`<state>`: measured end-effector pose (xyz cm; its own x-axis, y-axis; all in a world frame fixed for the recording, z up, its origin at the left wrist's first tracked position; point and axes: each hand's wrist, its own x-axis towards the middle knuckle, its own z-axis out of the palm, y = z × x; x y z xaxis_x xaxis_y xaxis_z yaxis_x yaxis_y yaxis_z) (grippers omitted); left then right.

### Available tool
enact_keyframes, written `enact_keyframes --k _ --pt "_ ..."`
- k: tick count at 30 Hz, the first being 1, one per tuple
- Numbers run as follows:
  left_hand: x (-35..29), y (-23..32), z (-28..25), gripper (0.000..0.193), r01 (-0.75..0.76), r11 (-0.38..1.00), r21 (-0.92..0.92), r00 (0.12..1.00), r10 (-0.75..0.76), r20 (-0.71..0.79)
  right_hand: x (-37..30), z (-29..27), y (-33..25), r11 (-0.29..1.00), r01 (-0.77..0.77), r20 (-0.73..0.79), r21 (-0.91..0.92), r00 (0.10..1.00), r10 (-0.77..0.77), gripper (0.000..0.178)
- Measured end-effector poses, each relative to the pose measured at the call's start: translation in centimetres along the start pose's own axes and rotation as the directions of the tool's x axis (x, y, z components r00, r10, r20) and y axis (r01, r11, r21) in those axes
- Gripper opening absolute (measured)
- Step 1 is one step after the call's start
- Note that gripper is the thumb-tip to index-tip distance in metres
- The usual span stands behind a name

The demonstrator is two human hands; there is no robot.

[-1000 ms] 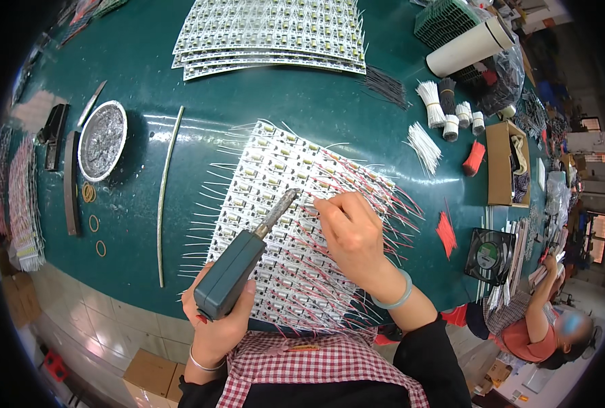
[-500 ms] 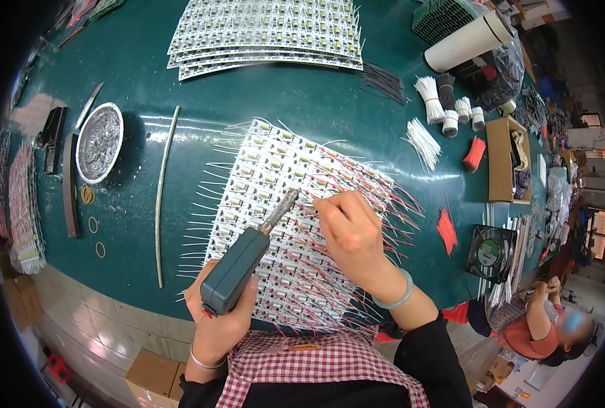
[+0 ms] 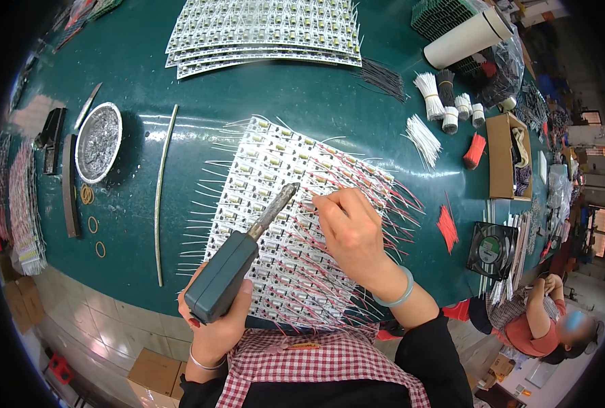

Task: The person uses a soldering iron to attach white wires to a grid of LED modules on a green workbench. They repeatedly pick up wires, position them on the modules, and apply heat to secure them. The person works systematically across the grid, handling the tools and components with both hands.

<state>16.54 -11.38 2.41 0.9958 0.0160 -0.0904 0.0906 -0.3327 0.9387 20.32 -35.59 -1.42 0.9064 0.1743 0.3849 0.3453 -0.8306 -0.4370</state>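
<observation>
My left hand (image 3: 214, 326) is wrapped round the dark green handle of a soldering iron (image 3: 222, 275). Its metal tip slants up and right over a white circuit board panel (image 3: 265, 170), seemingly raised off it. Close to the tip, my right hand (image 3: 349, 224) is closed in a pinch at the panel's middle, on what looks like the end of a red wire, mostly hidden by the fingers. Rows of small components cover the panel. White wires (image 3: 211, 182) stick out along its left side, and red wires (image 3: 401, 194) fan out on the right.
A stack of panels (image 3: 265, 51) lies at the back. To the left are a bowl of solder scraps (image 3: 100, 143) and a long thin rod (image 3: 166, 194). On the right are wire bundles (image 3: 428, 98), loose red wires (image 3: 446, 228), a cardboard box (image 3: 499, 156), a fan (image 3: 493, 250) and a seated person (image 3: 537, 316).
The soldering iron has drawn back toward the lower left, and its tip has lifted from beside my right fingertips. My right hand has stayed almost in place.
</observation>
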Motion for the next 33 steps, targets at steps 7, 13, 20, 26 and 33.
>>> enact_keyframes --k 7,13,20,26,33 --pt "-0.1 0.2 0.3 0.028 0.018 0.998 -0.058 0.999 -0.02 -0.036 0.0 -0.4 -0.2 0.999 -0.054 -0.004 0.004 0.999 0.054 0.026" --pt "-0.3 -0.1 -0.4 0.026 -0.003 0.999 -0.035 0.999 0.001 -0.052 -0.6 -4.9 -1.6 0.997 -0.074 0.083 -0.037 0.994 0.077 0.033" --pt "-0.4 0.4 -0.4 0.025 -0.009 0.998 -0.067 0.999 0.006 -0.053 0.6 -4.3 -3.2 0.999 0.002 0.012 0.051 1.0 -0.003 0.035" --pt "-1.0 0.1 -0.9 0.025 -0.025 0.999 -0.028 1.0 0.025 0.005 -1.0 0.5 -1.4 1.0 0.0 -0.026 0.029 1.0 0.001 0.03" --pt "-1.3 -0.8 -1.1 0.023 -0.025 0.998 -0.058 0.999 0.027 0.026 -1.0 1.1 -1.5 1.0 0.017 -0.008 -0.017 1.0 -0.017 0.029"
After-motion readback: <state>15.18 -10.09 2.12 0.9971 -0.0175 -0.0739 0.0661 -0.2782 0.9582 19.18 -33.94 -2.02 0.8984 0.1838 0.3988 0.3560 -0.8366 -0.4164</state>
